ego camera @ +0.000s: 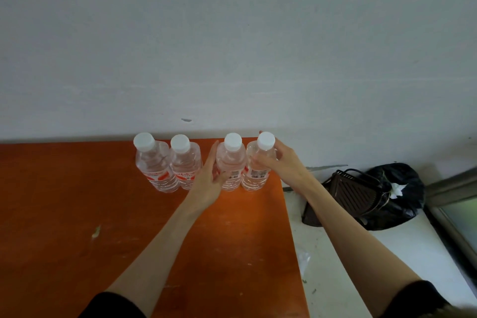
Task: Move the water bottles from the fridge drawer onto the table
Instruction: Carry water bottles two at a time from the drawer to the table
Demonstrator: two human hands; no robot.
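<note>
Several clear water bottles with white caps and red-and-white labels stand upright in a row at the far edge of the orange table (77, 201), against the wall. The two on the left, one bottle (154, 162) and its neighbour (183, 162), stand untouched. My left hand (210, 181) holds the third bottle (232, 160) from its left side, thumb across the label. My right hand (281, 160) grips the fourth bottle (259, 175) around its shoulder, just under the cap. The third and fourth bottles touch each other. No fridge drawer is in view.
The table's right edge lies just past the fourth bottle. Right of it, lower down, a white surface carries a dark brown slatted object (353, 191) and a black plastic bag (397, 188). A window frame (454, 204) runs along the far right. A grey wall rises behind.
</note>
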